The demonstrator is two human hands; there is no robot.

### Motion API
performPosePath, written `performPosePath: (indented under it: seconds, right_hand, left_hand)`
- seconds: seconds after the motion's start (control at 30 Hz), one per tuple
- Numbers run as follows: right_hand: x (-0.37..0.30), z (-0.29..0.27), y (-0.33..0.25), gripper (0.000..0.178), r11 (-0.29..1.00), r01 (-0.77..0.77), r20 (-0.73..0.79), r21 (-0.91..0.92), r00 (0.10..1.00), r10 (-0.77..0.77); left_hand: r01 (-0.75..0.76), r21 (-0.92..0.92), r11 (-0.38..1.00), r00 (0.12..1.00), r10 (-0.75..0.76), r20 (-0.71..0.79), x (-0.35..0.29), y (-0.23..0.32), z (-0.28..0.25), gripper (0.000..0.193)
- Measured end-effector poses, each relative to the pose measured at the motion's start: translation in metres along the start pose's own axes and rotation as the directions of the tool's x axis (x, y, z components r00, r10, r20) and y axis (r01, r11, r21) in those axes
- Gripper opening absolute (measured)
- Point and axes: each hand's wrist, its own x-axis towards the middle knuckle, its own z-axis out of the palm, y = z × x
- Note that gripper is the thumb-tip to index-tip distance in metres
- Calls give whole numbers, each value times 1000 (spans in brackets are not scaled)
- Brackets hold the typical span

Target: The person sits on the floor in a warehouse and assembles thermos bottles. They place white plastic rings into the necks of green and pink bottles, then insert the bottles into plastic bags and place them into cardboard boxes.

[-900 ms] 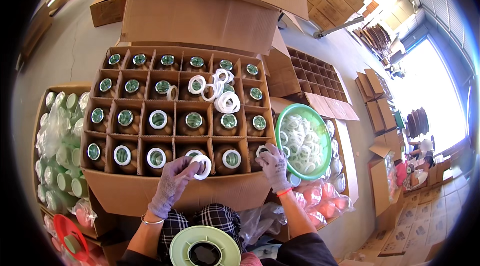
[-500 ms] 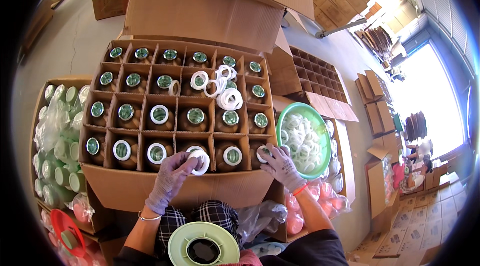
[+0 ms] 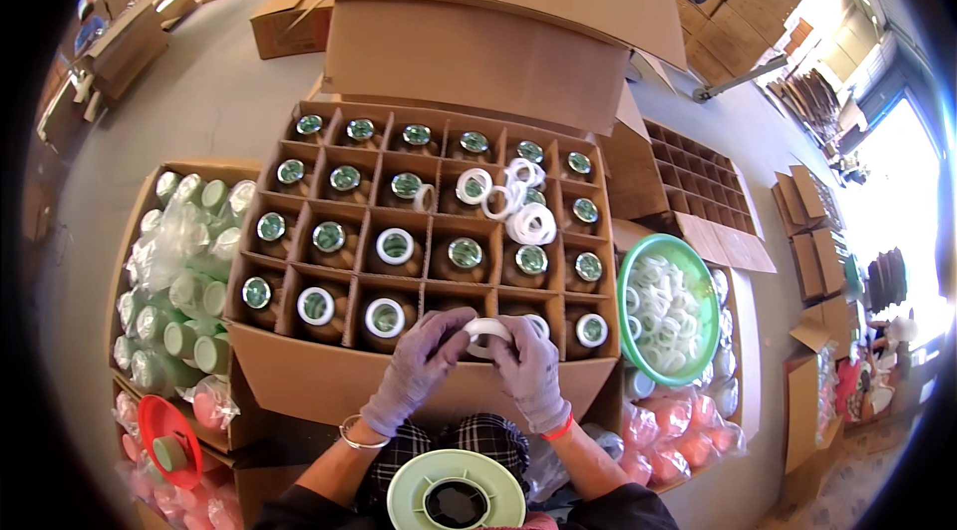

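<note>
A white plastic ring is pinched between my left hand and my right hand, both in grey gloves. They hold it over the front row of a divided cardboard carton. Upright bottles with greenish mouths, such as one bottle, fill its cells. Several mouths carry white rings, among them the front right bottle and a bottle in the row behind. Loose rings lie piled across bottle tops and dividers. My hands partly hide the front cells beneath them.
Right of the carton, a green basket holds many white rings, above bagged pink pieces. Bagged pale green cups fill a box at left, near a red round piece. A pale green disc is close below my hands.
My right hand has left the front right bottle, which bears a ring, and moved left to the ring in my left hand. The whole view has shifted, putting the carton farther right and lower.
</note>
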Motion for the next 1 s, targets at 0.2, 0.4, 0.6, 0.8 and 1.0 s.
performPosePath:
  seconds: [0.2, 0.4, 0.6, 0.8, 1.0]
  right_hand:
    - [-4, 8, -34, 29, 1000, -30, -94, 5, 995, 30]
    - [-13, -1, -43, 32, 978, 131, 92, 163, 985, -147]
    - [-11, 6, -47, 24, 974, 127, 199, 187, 966, -164]
    - [-15, 24, -59, 23, 972, 165, 66, 165, 982, -178]
    - [-16, 40, -55, 17, 906, 105, 19, 409, 992, -123]
  left_hand:
    - [-87, 193, 977, 993, 99, -56, -5, 17, -16, 31]
    - [-223, 231, 947, 960, 254, -114, -4, 25, -18, 35]
    - [-259, 254, 932, 953, 289, -91, -7, 14, -17, 35]
    - [-56, 237, 970, 950, 125, -286, -15, 14, -13, 30]
    - [44, -142, 989, 911, -98, -401, -17, 4, -8, 27]
